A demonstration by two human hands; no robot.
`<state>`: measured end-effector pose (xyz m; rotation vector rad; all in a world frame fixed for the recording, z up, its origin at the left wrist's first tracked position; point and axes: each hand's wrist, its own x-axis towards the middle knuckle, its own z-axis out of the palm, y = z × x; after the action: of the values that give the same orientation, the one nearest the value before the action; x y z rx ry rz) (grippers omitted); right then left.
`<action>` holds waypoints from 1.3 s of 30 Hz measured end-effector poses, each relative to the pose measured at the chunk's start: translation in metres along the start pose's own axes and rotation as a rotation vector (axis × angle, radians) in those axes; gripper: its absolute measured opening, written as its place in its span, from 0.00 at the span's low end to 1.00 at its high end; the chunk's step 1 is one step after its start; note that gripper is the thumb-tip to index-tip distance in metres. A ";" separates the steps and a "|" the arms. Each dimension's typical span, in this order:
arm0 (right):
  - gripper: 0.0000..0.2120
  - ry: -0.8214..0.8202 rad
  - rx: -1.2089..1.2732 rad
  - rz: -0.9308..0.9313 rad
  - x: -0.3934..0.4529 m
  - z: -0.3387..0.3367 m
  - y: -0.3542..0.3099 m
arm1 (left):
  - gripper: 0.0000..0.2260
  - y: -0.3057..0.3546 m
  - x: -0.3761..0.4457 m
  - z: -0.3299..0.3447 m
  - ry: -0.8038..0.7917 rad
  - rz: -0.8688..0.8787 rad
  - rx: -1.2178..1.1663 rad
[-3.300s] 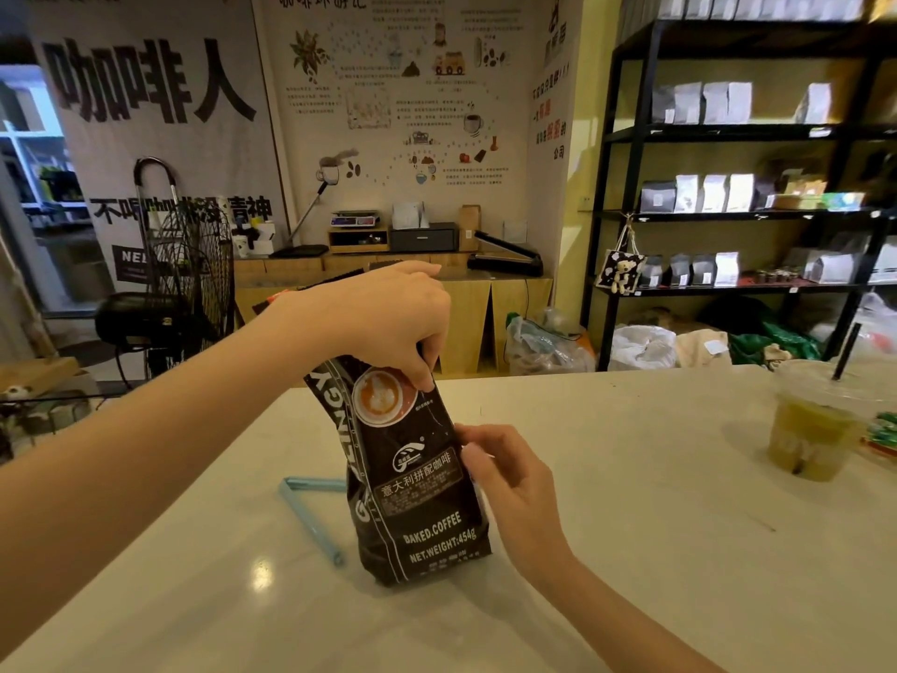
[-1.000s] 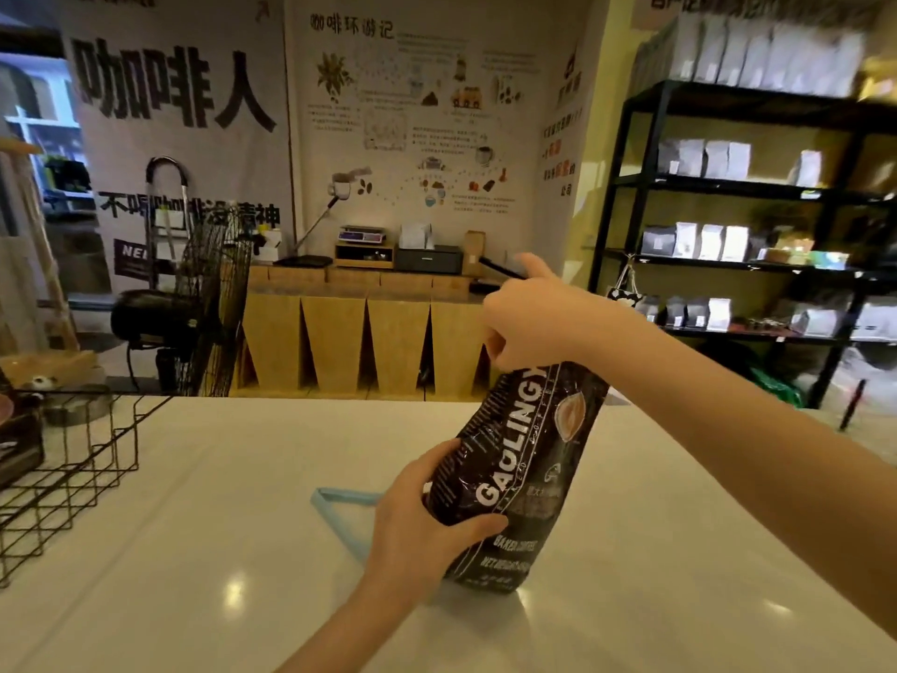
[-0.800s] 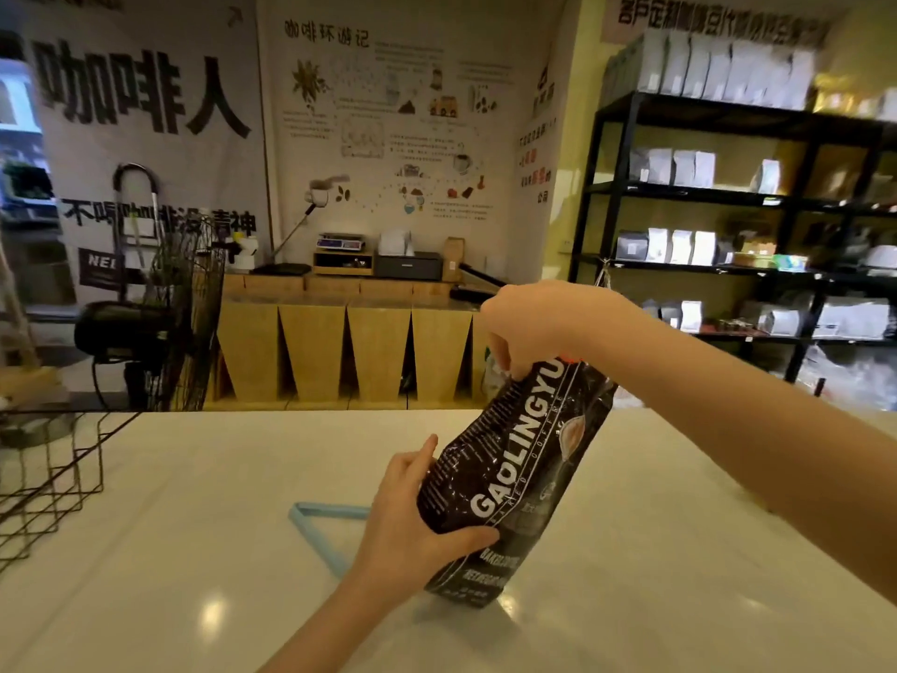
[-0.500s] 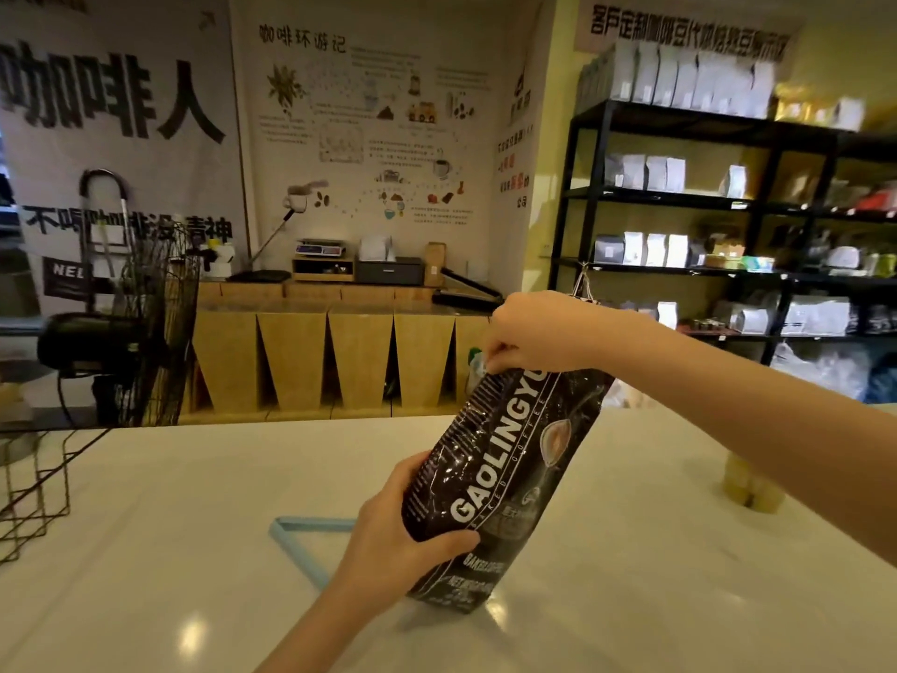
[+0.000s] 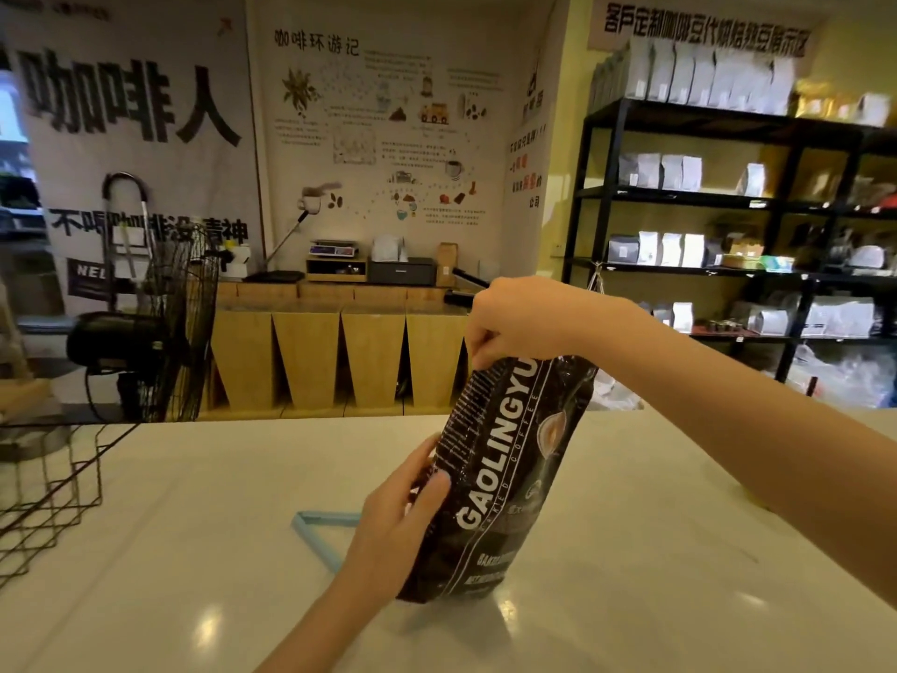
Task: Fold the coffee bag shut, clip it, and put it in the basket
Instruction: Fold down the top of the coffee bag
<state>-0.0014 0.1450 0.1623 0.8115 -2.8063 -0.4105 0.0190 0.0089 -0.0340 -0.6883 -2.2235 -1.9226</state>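
A black coffee bag (image 5: 505, 473) with white lettering stands tilted on the white counter, its top leaning right. My right hand (image 5: 526, 323) pinches the bag's top edge from above. My left hand (image 5: 398, 531) wraps around the bag's lower left side. A light blue clip (image 5: 318, 536) lies open in a V on the counter, just left of and partly behind my left hand. The black wire basket (image 5: 53, 497) sits at the counter's left edge, only partly in view.
White counter (image 5: 655, 551) spreads to the right and front. Beyond its far edge stand a black floor fan (image 5: 160, 327), a wooden bench (image 5: 340, 352) with equipment, and black shelving (image 5: 728, 264) with several bags.
The hands swapped since the earliest frame: the right now holds the top, the left the lower side. Over the last second the view shifted; the bag stays tilted in both hands.
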 end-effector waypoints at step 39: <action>0.08 0.123 -0.012 -0.214 0.014 -0.006 -0.032 | 0.22 -0.021 -0.021 0.003 0.215 0.121 0.162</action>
<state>0.0041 0.1106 0.1591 1.0999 -2.6112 -0.3951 0.0293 0.0041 -0.0615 -0.5506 -2.1238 -1.6534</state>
